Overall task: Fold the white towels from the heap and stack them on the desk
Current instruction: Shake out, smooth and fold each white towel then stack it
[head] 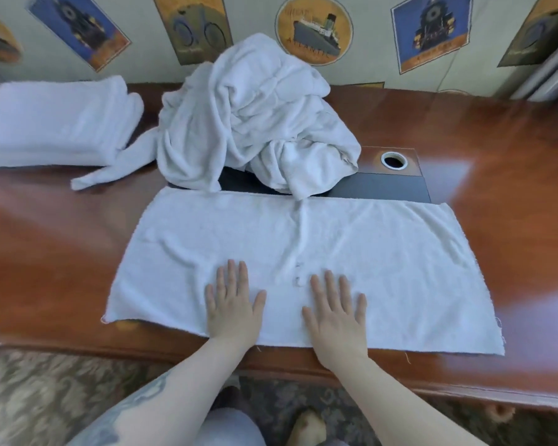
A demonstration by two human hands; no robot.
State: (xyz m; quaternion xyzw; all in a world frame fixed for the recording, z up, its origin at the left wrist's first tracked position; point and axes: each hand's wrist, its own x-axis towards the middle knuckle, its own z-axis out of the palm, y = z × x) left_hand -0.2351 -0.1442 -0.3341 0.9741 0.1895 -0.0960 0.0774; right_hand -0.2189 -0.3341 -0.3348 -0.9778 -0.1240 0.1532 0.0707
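White terry towel [351, 252], rectangular, frayed edges, flat on glossy wood desk [496, 140]. Left hand [234, 305] and right hand [335, 312] palms-down on it, fingers straight, spread. Crumpled heap [255, 117] behind; folded stack [52, 123] far left.

— What lies flat on the tabletop [496, 130]?
— One white towel [368, 246], spread wide, its near edge along the tabletop's front edge, with a soft crease up the middle.
— And the hands?
— Both press flat on it at six o'clock, fingers straight and spread: the left hand [232, 304] beside the right hand [335, 310], apart.
— The rest?
— A heap [252, 123] of white towels at twelve o'clock, touching the spread towel's far edge. A folded stack [55, 120] sits at ten o'clock. A round hole [394, 160] shows at one o'clock.
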